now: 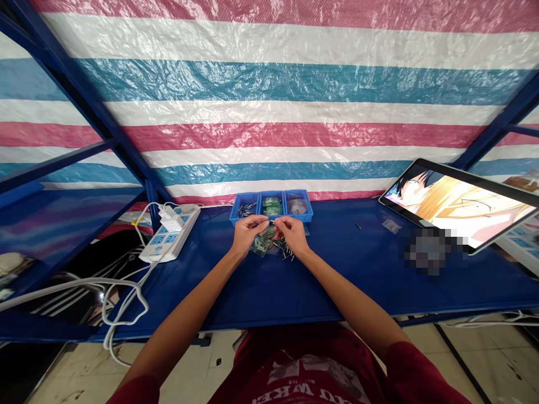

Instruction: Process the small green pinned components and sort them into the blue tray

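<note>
Over the blue table (236, 297), my left hand (248, 233) and my right hand (293, 234) face each other with fingertips pinched. A small, thin, pale piece (272, 221) sits between them, too small to name. Both hands appear to grip it. Under and between the hands lies a pile of slim metal pieces (275, 247) mixed with clear and greenish plastic packets (260, 244). Just behind stands a blue three-part bin (311, 215). Its left compartment holds slim metal pieces (246, 210), its middle one greenish packets (273, 207), its right one clear plastic bags (297, 206).
A white power strip (168, 238) with a plugged-in adapter and loose cables (138, 303) occupies the left side. On the right, a tablet-like screen (463, 205) leans at an angle. Near it lie a small clear packet (391, 226) and one slim piece (357, 226). Striped sheeting (286, 134) hangs behind.
</note>
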`<action>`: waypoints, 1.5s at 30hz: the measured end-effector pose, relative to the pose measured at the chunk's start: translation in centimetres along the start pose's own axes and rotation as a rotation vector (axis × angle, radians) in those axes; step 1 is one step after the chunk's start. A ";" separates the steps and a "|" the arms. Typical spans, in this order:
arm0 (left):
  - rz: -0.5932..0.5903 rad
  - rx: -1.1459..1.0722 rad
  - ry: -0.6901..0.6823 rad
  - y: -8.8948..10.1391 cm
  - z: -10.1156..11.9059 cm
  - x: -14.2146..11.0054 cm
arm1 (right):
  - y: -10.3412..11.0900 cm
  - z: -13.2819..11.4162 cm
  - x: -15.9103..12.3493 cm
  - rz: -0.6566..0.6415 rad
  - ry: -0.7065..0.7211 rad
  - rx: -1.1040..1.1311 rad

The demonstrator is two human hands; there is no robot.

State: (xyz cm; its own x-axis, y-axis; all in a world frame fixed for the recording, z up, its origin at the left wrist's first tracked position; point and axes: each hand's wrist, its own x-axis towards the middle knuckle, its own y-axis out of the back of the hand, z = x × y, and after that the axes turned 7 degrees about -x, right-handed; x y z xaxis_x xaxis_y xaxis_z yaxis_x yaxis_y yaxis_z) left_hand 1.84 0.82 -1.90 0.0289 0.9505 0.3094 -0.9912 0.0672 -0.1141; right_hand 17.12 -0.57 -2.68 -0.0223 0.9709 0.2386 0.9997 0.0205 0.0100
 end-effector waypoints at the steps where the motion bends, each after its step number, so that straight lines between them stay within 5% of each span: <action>1: -0.005 0.004 -0.002 -0.1 -0.1 0.0 | -0.1 -0.1 0.0 -0.009 -0.010 0.019; 7: -0.031 0.206 -0.165 0.3 0.2 -0.3 | 0.0 -0.1 -0.1 0.036 -0.029 -0.043; 14: -0.235 0.706 -0.401 1.7 0.5 0.1 | 0.4 -0.4 -0.1 0.111 0.031 -0.129; 17: -0.269 0.671 -0.379 1.7 0.8 0.1 | 0.5 -0.5 -0.2 0.123 0.079 -0.186; 23: -0.114 0.400 -0.192 1.3 1.4 -0.1 | 0.4 -0.5 -0.5 -0.003 0.176 -0.282; 31: -0.151 0.270 -0.084 1.1 1.4 -0.2 | 0.2 -0.8 -0.8 -0.078 0.202 -0.304; 38: -0.155 0.338 -0.150 1.5 1.2 0.1 | 0.3 -0.2 -0.4 0.026 0.104 -0.212; 45: -0.177 0.375 -0.145 1.4 1.7 0.1 | 0.3 -0.4 -0.6 -0.018 0.132 -0.235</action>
State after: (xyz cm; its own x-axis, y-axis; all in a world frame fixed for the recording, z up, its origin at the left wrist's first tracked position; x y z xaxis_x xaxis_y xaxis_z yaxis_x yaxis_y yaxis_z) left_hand 0.19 0.48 -0.41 0.2107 0.8798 0.4261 -0.9517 0.0850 0.2952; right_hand 17.44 -1.22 -2.37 -0.0560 0.9311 0.3604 0.9711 -0.0332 0.2365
